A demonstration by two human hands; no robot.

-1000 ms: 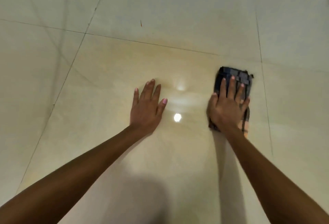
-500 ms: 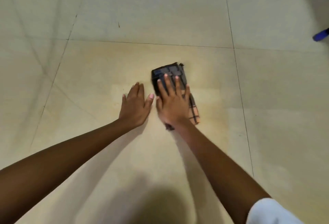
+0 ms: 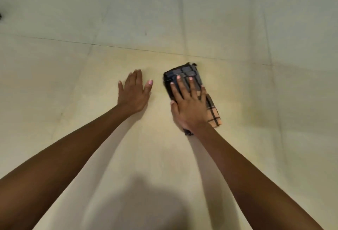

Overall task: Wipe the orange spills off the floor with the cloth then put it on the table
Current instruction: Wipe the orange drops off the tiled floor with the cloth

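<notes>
Cloth (image 3: 183,74) is sliding back right on the floor (image 3: 73,87), a gap opening from my left hand (image 3: 133,92), braced flat, fingers together. Right hand (image 3: 188,107) presses it, fingers spread. Faint orange tint (image 3: 232,91) lingers, so I judge more passes are needed.

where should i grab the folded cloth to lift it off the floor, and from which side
Probably across its narrow width, from above. The cloth lies flat as a long folded strip under the right hand, whose straight fingers press its middle. Curling thumb under the left long edge and fingers under the right one would keep the folds together.
</notes>
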